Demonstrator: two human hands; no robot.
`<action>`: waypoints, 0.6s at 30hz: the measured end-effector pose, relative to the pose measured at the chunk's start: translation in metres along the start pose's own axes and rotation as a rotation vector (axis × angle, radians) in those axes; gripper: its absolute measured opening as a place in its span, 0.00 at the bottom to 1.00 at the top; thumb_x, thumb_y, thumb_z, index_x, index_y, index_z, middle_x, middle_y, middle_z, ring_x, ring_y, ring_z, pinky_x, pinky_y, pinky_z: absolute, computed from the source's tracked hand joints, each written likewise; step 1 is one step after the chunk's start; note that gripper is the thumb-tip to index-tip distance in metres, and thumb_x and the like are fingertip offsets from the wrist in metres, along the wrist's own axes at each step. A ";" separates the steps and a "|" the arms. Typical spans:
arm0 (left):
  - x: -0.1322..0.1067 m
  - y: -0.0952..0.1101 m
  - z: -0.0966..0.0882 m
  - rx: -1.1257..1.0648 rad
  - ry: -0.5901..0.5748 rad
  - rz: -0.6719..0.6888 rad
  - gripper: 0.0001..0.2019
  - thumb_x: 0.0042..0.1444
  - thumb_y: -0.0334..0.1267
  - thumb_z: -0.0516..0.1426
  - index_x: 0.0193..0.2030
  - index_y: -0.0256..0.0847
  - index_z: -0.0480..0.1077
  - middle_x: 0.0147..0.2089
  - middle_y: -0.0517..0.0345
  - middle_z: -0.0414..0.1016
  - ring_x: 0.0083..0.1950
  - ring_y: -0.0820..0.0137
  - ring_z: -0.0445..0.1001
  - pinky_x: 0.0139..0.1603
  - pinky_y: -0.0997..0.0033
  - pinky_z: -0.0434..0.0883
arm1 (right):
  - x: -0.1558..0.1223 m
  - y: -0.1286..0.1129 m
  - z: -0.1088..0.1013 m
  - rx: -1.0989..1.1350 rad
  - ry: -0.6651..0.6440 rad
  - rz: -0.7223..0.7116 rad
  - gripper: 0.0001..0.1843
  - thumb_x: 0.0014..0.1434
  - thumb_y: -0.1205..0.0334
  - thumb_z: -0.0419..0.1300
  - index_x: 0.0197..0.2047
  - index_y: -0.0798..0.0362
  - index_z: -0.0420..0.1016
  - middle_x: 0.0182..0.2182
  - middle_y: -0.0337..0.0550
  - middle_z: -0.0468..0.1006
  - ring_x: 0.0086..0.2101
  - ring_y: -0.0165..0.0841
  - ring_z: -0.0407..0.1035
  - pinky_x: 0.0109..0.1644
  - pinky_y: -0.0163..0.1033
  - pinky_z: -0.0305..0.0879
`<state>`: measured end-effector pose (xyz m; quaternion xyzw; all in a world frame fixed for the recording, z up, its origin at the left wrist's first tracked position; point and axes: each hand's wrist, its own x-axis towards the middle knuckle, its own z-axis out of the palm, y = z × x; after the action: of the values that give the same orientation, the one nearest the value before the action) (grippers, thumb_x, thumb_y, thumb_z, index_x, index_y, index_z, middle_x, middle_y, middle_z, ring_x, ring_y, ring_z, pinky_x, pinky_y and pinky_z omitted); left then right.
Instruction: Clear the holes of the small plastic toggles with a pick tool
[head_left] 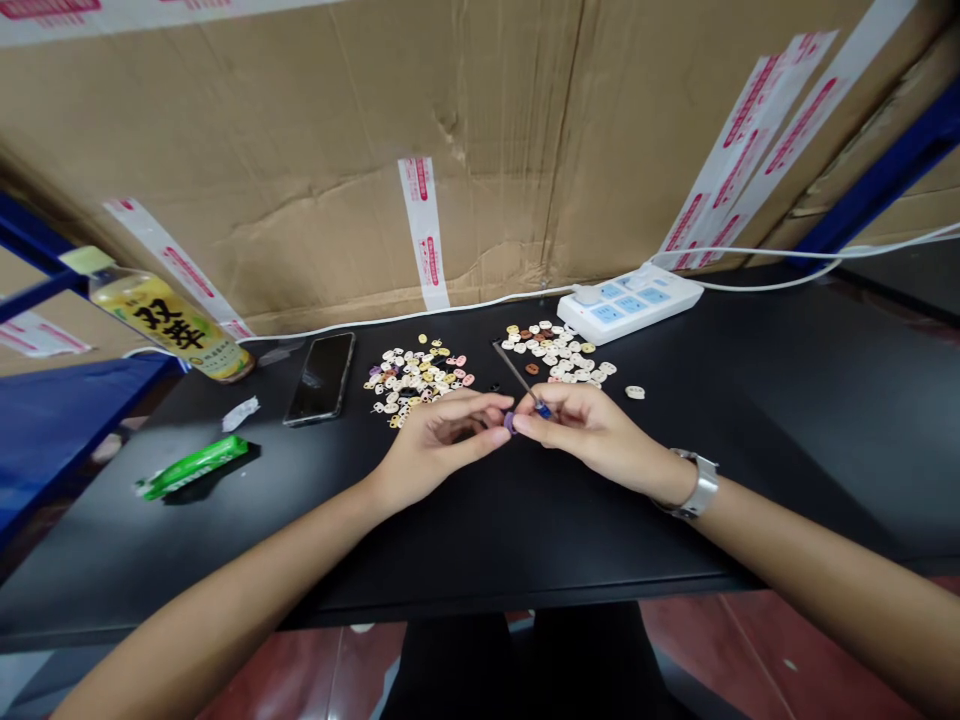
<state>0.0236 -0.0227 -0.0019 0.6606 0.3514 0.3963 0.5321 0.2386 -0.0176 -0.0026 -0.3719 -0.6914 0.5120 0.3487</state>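
Observation:
A small purple piece [511, 423] sits between the fingertips of both hands, above the front half of the black table. My left hand [442, 435] is closed in a pinch on its left side. My right hand [589, 432] holds a screwdriver [517, 372] with a thin metal shaft and a blue part near the fingers; its thumb tip also touches the purple piece. Most of the screwdriver's handle is hidden in the fingers. Just beyond my left hand lies a pile of small mixed-colour oval pieces [420, 380]. A second pile of mostly white oval pieces [570, 355] lies past my right hand.
A white power strip [630, 305] with cables stands at the back right. A phone [321, 378], a bottle [169, 315] and a green wrapper [195, 467] are on the left. Taped cardboard [495, 130] rises behind the table [420, 560]. One white piece [634, 392] lies apart.

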 end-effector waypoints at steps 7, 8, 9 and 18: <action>-0.001 -0.006 0.001 -0.083 -0.031 0.032 0.12 0.55 0.34 0.65 0.47 0.44 0.81 0.47 0.52 0.76 0.45 0.70 0.75 0.49 0.68 0.74 | -0.003 -0.002 0.002 0.072 -0.070 0.032 0.20 0.61 0.44 0.62 0.38 0.55 0.76 0.22 0.32 0.60 0.24 0.25 0.53 0.27 0.35 0.48; -0.001 -0.006 0.001 -0.081 -0.025 0.049 0.12 0.54 0.33 0.66 0.46 0.44 0.81 0.46 0.52 0.76 0.44 0.71 0.75 0.47 0.69 0.74 | -0.003 -0.002 0.002 0.075 -0.072 0.034 0.20 0.61 0.44 0.61 0.39 0.55 0.76 0.23 0.32 0.60 0.24 0.25 0.53 0.27 0.34 0.48; -0.001 -0.007 0.001 -0.078 -0.021 0.061 0.12 0.54 0.33 0.66 0.46 0.44 0.81 0.46 0.52 0.76 0.43 0.71 0.74 0.46 0.69 0.74 | -0.003 -0.001 0.003 0.075 -0.071 0.037 0.21 0.61 0.44 0.61 0.40 0.55 0.76 0.23 0.32 0.60 0.24 0.25 0.53 0.27 0.34 0.48; 0.002 -0.001 -0.002 -0.017 -0.024 -0.007 0.08 0.58 0.38 0.63 0.42 0.40 0.81 0.41 0.52 0.76 0.41 0.69 0.73 0.46 0.68 0.70 | -0.002 -0.002 0.001 0.043 -0.022 0.059 0.20 0.61 0.44 0.61 0.37 0.55 0.77 0.23 0.32 0.59 0.24 0.24 0.51 0.28 0.35 0.47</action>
<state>0.0222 -0.0198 -0.0024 0.6595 0.3441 0.3895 0.5431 0.2387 -0.0203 -0.0008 -0.3789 -0.6729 0.5407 0.3335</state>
